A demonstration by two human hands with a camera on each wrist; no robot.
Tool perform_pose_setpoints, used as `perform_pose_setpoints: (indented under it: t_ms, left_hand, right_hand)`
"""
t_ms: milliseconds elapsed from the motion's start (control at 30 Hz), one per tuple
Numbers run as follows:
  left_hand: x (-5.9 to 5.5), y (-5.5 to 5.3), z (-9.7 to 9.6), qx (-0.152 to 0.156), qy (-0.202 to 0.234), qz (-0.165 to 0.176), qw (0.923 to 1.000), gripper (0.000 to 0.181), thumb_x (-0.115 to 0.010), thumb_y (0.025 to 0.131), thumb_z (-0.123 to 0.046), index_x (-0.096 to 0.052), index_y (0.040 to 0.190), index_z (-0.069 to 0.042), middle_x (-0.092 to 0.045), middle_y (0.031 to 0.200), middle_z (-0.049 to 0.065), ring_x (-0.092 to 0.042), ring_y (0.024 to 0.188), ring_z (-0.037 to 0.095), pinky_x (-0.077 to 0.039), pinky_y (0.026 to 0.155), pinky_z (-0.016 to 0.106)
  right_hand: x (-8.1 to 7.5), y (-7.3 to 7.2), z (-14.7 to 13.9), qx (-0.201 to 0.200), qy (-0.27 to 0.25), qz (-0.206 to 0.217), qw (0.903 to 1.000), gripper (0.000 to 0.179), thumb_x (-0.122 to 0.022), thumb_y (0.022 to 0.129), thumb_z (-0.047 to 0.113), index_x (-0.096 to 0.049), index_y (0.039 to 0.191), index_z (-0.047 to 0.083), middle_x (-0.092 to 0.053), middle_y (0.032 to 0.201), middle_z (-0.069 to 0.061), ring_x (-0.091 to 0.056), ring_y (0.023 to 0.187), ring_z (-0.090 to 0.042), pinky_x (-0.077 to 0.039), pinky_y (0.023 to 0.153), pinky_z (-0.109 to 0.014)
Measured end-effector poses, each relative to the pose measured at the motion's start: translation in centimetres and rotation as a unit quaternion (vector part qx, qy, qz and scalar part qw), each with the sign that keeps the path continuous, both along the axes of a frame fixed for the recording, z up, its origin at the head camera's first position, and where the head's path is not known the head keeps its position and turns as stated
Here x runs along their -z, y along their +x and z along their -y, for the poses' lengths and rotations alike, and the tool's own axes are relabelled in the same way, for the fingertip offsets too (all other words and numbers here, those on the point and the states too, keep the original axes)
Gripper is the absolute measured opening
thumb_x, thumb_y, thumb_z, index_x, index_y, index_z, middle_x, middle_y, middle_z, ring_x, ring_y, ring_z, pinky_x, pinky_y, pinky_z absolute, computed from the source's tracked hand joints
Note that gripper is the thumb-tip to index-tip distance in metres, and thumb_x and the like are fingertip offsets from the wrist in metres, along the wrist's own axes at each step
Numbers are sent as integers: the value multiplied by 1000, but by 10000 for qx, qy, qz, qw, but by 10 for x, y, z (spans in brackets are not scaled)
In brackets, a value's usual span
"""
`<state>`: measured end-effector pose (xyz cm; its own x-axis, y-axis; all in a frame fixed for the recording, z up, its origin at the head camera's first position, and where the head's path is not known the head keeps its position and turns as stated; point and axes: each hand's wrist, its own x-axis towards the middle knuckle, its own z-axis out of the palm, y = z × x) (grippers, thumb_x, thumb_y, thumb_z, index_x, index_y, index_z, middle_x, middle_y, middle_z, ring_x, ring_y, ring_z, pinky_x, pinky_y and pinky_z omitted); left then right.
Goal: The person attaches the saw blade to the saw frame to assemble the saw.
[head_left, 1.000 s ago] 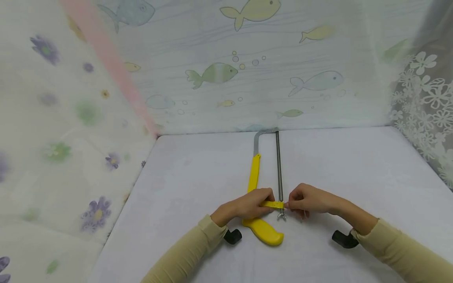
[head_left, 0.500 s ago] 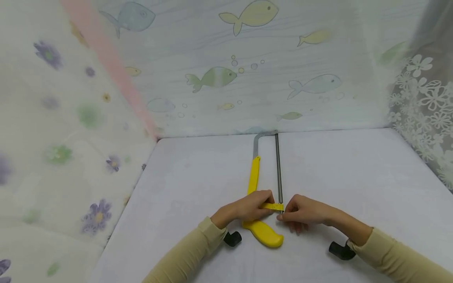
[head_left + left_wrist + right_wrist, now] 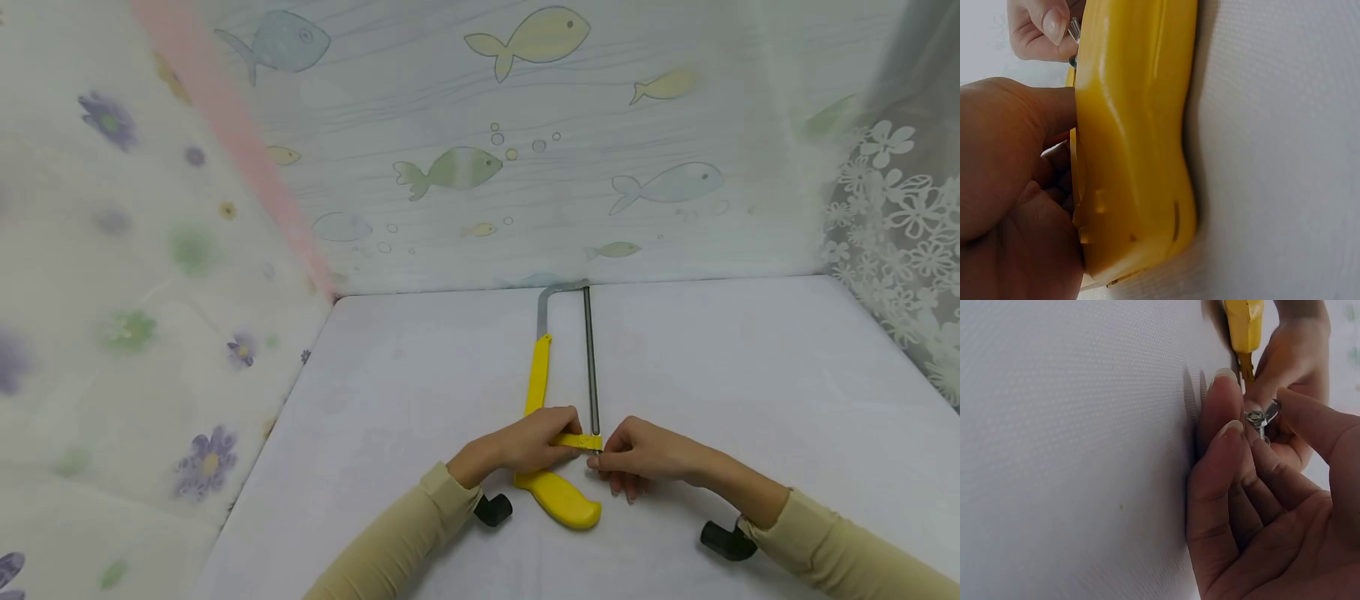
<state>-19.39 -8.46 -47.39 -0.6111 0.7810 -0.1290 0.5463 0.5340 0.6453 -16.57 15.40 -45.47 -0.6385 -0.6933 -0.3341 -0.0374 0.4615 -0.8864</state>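
A hacksaw (image 3: 558, 500) with a yellow handle and a grey metal front bow lies flat on the white-covered table. Its dark blade (image 3: 591, 358) runs along the right side, pointing away from me. My left hand (image 3: 531, 440) grips the yellow frame just above the handle, its thumb and fingers round the part reaching across to the blade. At the blade's near end, my right hand (image 3: 652, 450) has its thumb and index finger at a silver wing nut (image 3: 1260, 417). In the right wrist view the thumb presses one wing; the other fingers are bent below it.
Behind the saw's tip stands a white curtain (image 3: 450, 250) printed with fish. A flowered sheet (image 3: 150, 275) borders the table on the left, and lace (image 3: 892, 233) hangs at the right. Black camera mounts (image 3: 493, 510) sit beneath both wrists.
My right hand has moved slightly toward me, from beside the blade's end fitting down onto the wing nut. My left hand keeps its grip on the hacksaw, which stays in place.
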Motion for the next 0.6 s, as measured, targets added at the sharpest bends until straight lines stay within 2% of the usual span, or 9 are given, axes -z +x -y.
perform_pose_setpoints:
  t_ms: [167,400,600]
  left_hand:
    - [0,1,0,13,-7,1,10000,13,-64,103,-17,-55,112,-13,-61,106,-6,-53,90,5,-45,83,15]
    - [-3,2,1,13,-4,-21,10000,13,-64,103,-17,-56,112,-13,-61,106,-7,-52,90,5,-45,83,15]
    - [-4,1,1,-17,-2,-17,10000,12,-64,103,-17,-56,111,-13,-61,105,-6,-52,90,6,-44,82,15]
  right_hand:
    - [-1,0,-3,-74,-86,-48,9999,32,-65,101,28,-74,83,3,-68,70,-11,-60,56,-16,-47,51,-25]
    - [-3,-2,-11,-144,-334,-115,9993,14,-66,98,14,-74,95,3,-66,72,-10,-59,59,-15,-49,53,-25]
    - [-5,-1,-11,-106,-255,-300,9992,11,-71,95,13,-72,92,3,-65,67,-9,-55,56,-14,-45,51,-24]
